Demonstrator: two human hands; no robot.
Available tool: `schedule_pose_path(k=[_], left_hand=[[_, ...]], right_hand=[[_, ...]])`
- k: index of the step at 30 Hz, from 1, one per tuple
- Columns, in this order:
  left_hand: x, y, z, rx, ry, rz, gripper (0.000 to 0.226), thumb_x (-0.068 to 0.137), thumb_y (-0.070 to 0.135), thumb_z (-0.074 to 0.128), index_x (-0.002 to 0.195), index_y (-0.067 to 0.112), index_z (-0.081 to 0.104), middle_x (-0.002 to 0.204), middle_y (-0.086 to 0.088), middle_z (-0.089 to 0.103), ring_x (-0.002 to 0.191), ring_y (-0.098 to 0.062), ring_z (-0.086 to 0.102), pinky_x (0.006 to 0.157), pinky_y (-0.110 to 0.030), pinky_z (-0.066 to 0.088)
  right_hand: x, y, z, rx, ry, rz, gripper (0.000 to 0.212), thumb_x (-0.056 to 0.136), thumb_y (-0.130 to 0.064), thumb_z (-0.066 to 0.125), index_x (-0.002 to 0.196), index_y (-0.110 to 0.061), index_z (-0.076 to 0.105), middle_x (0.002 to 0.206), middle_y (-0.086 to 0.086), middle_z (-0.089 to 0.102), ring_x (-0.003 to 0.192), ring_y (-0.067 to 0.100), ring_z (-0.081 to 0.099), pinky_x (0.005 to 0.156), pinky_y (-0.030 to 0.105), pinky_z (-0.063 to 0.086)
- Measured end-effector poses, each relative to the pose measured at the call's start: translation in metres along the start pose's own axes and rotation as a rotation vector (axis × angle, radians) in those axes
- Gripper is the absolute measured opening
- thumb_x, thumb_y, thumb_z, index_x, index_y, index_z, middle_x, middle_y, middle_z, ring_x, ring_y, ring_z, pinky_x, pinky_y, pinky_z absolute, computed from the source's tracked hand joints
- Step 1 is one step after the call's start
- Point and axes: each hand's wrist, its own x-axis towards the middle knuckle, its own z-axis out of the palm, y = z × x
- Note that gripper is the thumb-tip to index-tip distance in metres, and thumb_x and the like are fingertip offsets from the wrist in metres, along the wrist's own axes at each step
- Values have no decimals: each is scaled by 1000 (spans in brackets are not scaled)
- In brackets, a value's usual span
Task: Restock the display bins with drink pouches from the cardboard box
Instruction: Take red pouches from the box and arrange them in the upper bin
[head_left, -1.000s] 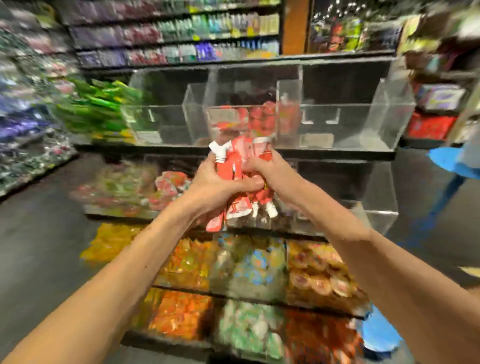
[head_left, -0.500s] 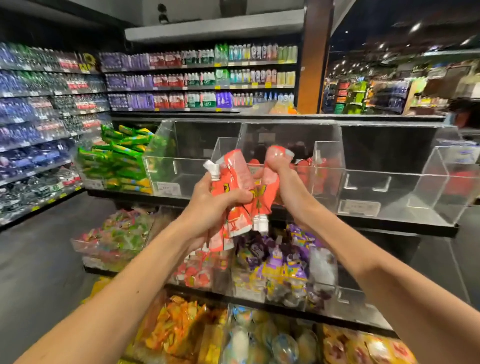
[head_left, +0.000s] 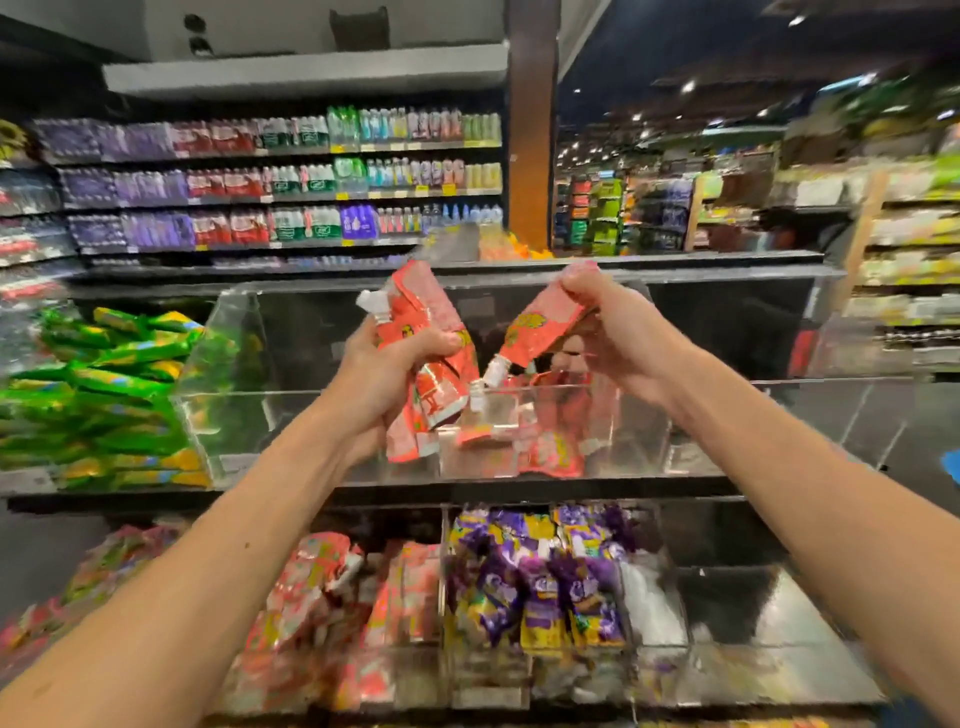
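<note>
Drawn apart since half a second ago, when clasped together round one bundle: left hand (head_left: 382, 379) and right hand (head_left: 621, 343), now near each other but not touching.

Left hand: fingers curled tight round a bundle of red drink pouches (head_left: 431, 364) (several, exact count unclear), with one white spout at the top. Right hand: fingers and thumb pinching the bottom end of a single red pouch (head_left: 540, 330), spout tilted down toward the bundle, held above the middle compartment of the clear top bin (head_left: 291, 436).

Inside that compartment: a few loose red pouches (head_left: 550, 447) lying on the floor, well short of the rim. Compartments on either side: seemingly bare (reflections in the acrylic make this hard to confirm). Further left: green pouches (head_left: 104, 395) heaped high. Lower tier: more red packs (head_left: 322, 597) and purple pouches (head_left: 545, 587), both bins looking well stocked. Cardboard box: out of view.

Progress, as a judgement only: early to middle for this compartment. Done: a first layer of pouches already in, another handful brought up to the bin. Left: letting go of the single red pouch, then the bundle, then probably further trips to the box until filled. Neighbouring clear compartments possibly awaiting stock as well (not told by the task sentence).
</note>
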Motion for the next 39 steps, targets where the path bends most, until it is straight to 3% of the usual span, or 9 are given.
schedule_pose_path(k=[3,6,13,16,21,26,29,34,39], left_hand=[[26,2,1,-13,-54,-37,40,80,1,74,116,10,59,100,-22,71,77,-30,72,65,-40,63],[47,-2,13,28,-82,-29,36,77,0,77,106,14,60,93,-17,71,68,-24,71,61,-35,62],[67,-11,24,21,-98,-88,52,76,7,80,120,13,55,95,-15,73,65,-22,74,55,-33,59],[70,-11,21,27,-95,-102,66,75,8,82,131,11,49,101,-16,72,69,-24,75,57,-34,58],[75,-14,24,75,-79,-80,64,75,10,83,130,12,49,102,-16,73,76,-27,76,61,-37,60],[83,-21,37,137,-64,-92,73,71,12,87,132,13,48,103,-14,73,78,-27,76,66,-40,61],[87,-24,40,177,-59,-89,72,69,13,88,130,14,49,103,-14,73,79,-27,76,71,-45,62],[96,-28,37,203,-34,-93,69,70,13,87,129,15,49,102,-14,73,79,-27,76,73,-48,62],[102,-32,40,229,-31,-102,70,72,15,86,130,15,47,103,-12,72,78,-25,76,71,-44,63]], right_hand=[[12,-8,-2,-167,22,-40,13,92,-27,56,96,-16,63,75,-1,73,66,11,71,62,27,55],[27,1,0,-364,97,-43,32,85,-21,68,114,-15,55,90,3,73,76,14,72,68,32,59],[59,26,-9,-667,202,-65,37,64,-48,60,93,-26,52,98,5,68,92,24,68,85,51,58],[71,32,-14,-742,191,-38,37,70,-44,59,98,-20,56,98,6,68,93,26,68,86,51,57],[74,33,-17,-1364,-183,112,34,91,-39,63,94,-5,68,89,8,67,83,27,63,58,30,42],[86,15,0,-1771,-297,168,32,88,-36,70,107,-11,69,84,0,61,76,23,60,61,30,45],[88,10,4,-1993,-346,243,33,89,-17,70,121,-14,65,97,-3,53,99,26,60,71,33,47],[109,27,17,-1814,-510,169,16,86,-16,67,101,-16,71,104,-2,71,88,22,68,79,41,60],[120,36,7,-1622,-492,231,30,80,-39,80,94,-13,73,89,0,71,78,23,69,76,38,60]])
